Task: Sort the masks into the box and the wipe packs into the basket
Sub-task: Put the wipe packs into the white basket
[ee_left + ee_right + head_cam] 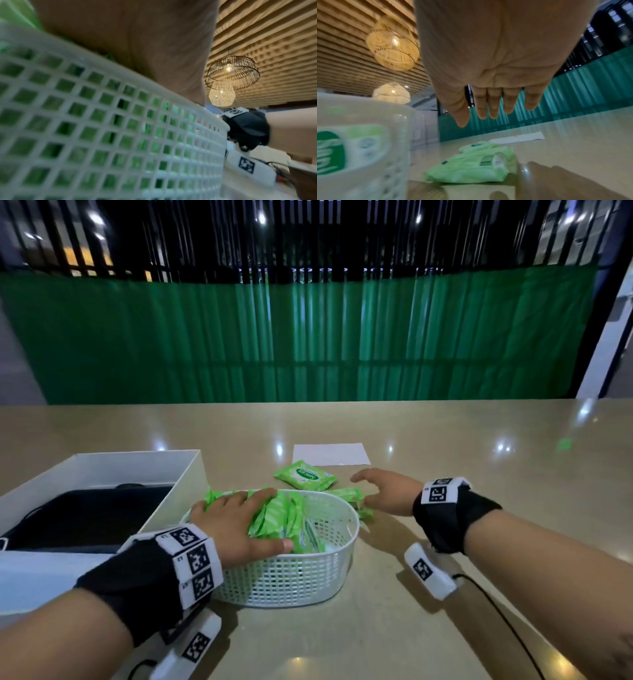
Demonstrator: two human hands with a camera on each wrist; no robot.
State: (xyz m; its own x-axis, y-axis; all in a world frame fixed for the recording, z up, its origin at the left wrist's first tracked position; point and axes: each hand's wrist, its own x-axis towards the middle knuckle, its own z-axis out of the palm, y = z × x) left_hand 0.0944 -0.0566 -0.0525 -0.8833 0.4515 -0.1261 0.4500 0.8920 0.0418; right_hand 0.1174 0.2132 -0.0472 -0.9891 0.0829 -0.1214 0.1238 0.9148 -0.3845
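White plastic lattice basket (291, 573), green wipe packs (281, 518) inside under the flat, straight-fingered left hand (236, 525); beyond it two packs (305, 474) below the spread, empty right hand (387, 489); white box (102, 467) holding black masks (85, 515) alongside.

The left hand (236, 523) lies palm down with its fingers spread and nearly straight, the thumb stretched out towards the person's right, and its forearm comes in from the lower left with a black band and white coded tags round the wrist. The right hand (385, 489) hangs palm down above the tabletop (479, 508), gripping nothing; in the right wrist view its fingers (494, 102) point forward, straight and close together, with the thumb set a little apart. Its forearm reaches in from the lower right, the wrist wrapped in a similar black band with tags.
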